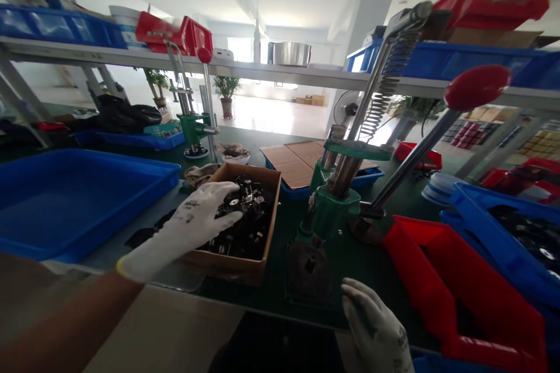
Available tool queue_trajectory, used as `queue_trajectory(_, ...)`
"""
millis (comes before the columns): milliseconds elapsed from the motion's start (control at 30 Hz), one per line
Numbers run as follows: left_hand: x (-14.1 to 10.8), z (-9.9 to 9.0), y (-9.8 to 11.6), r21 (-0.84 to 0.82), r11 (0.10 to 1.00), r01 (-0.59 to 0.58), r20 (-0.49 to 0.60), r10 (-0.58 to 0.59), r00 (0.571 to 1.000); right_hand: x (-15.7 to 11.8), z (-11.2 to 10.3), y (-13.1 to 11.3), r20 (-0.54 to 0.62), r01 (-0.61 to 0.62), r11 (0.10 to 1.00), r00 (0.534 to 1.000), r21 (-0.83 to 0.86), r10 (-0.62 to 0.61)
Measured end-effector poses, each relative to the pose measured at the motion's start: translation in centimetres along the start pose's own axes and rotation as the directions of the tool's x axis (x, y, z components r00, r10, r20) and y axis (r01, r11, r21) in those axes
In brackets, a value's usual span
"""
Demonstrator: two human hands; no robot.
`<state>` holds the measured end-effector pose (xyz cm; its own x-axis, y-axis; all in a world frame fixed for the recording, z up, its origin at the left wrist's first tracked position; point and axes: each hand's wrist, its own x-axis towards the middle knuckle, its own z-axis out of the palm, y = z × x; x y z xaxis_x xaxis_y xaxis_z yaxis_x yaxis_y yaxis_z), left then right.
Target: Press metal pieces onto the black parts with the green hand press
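While the white-gloved left hand [192, 227] lies with fingers extended over a heap of small black-and-silver metal parts [249, 227] inside an open brown cardboard box [231, 265] (whether it grips one, the view cannot settle), the white-gloved right hand [376, 326] hangs loosely curled and empty near the base of a green cast-metal lever press [328, 215] on the dark green tabletop [363, 268].

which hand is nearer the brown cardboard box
Left. The left hand is over the brown cardboard box; the right hand is off to its right, near the green press.
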<state>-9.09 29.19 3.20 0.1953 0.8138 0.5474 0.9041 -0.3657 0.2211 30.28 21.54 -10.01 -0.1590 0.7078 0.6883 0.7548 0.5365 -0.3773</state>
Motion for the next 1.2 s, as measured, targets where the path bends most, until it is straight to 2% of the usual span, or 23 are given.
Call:
queue_trajectory(67, 2.0, 0.4, -0.6, 0.048, 0.998, -0.049, 0.151, 0.042, 0.988, -0.5, -0.1, 0.1, 0.061, 0.051, 0.999, 0.997, 0.004, -0.052)
queue_trajectory(133, 3.3, 1.0, 0.1, 0.091, 0.986, -0.142, 0.273, 0.113, 0.955, -0.6, 0.0, -0.2, 0.105, 0.075, 0.997, 0.992, 0.022, -0.077)
queue_trajectory(200, 4.2, 1.6, 1.4, 0.129, 0.96, -0.249, 0.354, 0.19, 0.916, -0.6, 0.1, -0.8, 0.117, 0.089, 0.995, 0.989, 0.049, -0.094)
queue_trajectory(267, 5.0, 2.4, 2.3, 0.16, 0.938, -0.307, 0.374, 0.231, 0.898, -0.4, 0.1, -1.7, 0.094, 0.094, 0.994, 0.991, 0.062, -0.1)
queue_trajectory(333, 6.0, 2.8, 2.4, 0.179, 0.935, -0.307, 0.319, 0.24, 0.917, -0.4, 0.2, -2.6, 0.081, 0.114, 0.991, 0.99, 0.064, -0.119)
queue_trajectory(400, 6.8, 2.4, 1.8, 0.119, 0.957, -0.264, 0.207, 0.236, 0.949, -0.5, 0.1, -3.1, 0.068, 0.116, 0.992, 0.99, 0.056, -0.12)
queue_trajectory(467, 7.2, 1.2, 1.3, -0.061, 0.977, -0.203, 0.06, 0.206, 0.977, -0.7, 0.0, -3.4, 0.071, 0.095, 0.993, 0.992, 0.075, -0.101)
queue_trajectory(533, 6.4, -0.7, 1.5, -0.326, 0.934, -0.146, -0.034, 0.143, 0.989, -0.9, -0.1, -3.8, 0.08, 0.03, 0.986, 0.996, 0.165, -0.043)
queue_trajectory(567, 5.5, -1.7, 2.1, -0.463, 0.879, -0.116, -0.042, 0.11, 0.993, -0.9, -0.2, -4.1, 0.107, -0.037, 0.97, 0.994, 0.241, 0.012)
queue_trajectory(633, 2.7, -2.9, 4.2, -0.706, 0.707, -0.038, 0.053, 0.106, 0.993, -0.6, -0.5, -5.3, 0.242, -0.262, 0.863, 0.956, 0.433, 0.169)
queue_trajectory(667, 1.0, -3.0, 5.6, -0.797, 0.603, 0.041, 0.153, 0.135, 0.979, -0.4, -0.7, -6.1, 0.343, -0.394, 0.754, 0.909, 0.526, 0.236)
queue_trajectory(733, -2.7, -2.0, 8.5, -0.892, 0.386, 0.234, 0.351, 0.266, 0.898, 0.3, -1.2, -8.2, 0.564, -0.615, 0.45, 0.784, 0.648, 0.259)
queue_trajectory(800, -6.0, 0.1, 11.1, -0.91, 0.194, 0.367, 0.415, 0.365, 0.834, 1.1, -1.6, -10.3, 0.704, -0.714, 0.184, 0.699, 0.676, 0.128)
queue_trajectory(833, -7.4, 1.3, 12.1, -0.876, 0.092, 0.474, 0.469, 0.394, 0.79, 1.3, -1.7, -11.1, 0.733, -0.735, 0.108, 0.677, 0.67, 0.064)
queue_trajectory(867, -8.6, 2.5, 12.9, -0.816, -0.013, 0.577, 0.523, 0.41, 0.748, 1.4, -1.7, -11.8, 0.749, -0.749, 0.065, 0.662, 0.659, 0.028)
queue_trajectory(933, -10.3, 4.6, 13.7, -0.673, -0.188, 0.716, 0.605, 0.418, 0.678, 1.0, -1.3, -12.4, 0.773, -0.776, 0.028, 0.631, 0.63, 0.066)
queue_trajectory(967, -10.8, 5.4, 13.9, -0.627, -0.252, 0.737, 0.624, 0.402, 0.669, 0.7, -0.9, -12.4, 0.784, -0.789, 0.006, 0.611, 0.614, 0.112)
queue_trajectory(1033, -11.4, 6.6, 13.9, -0.61, -0.323, 0.724, 0.633, 0.351, 0.69, -0.3, -0.2, -12.0, 0.797, -0.804, -0.058, 0.573, 0.592, 0.192)
queue_trajectory(1167, -11.0, 9.1, 13.3, -0.657, -0.444, 0.609, 0.586, 0.207, 0.784, -1.5, 1.0, -11.1, 0.751, -0.741, -0.199, 0.554, 0.642, 0.358)
queue_trajectory(1200, -10.7, 9.7, 13.0, -0.693, -0.445, 0.567, 0.57, 0.143, 0.809, -1.5, 1.2, -11.0, 0.736, -0.716, -0.235, 0.544, 0.658, 0.404)
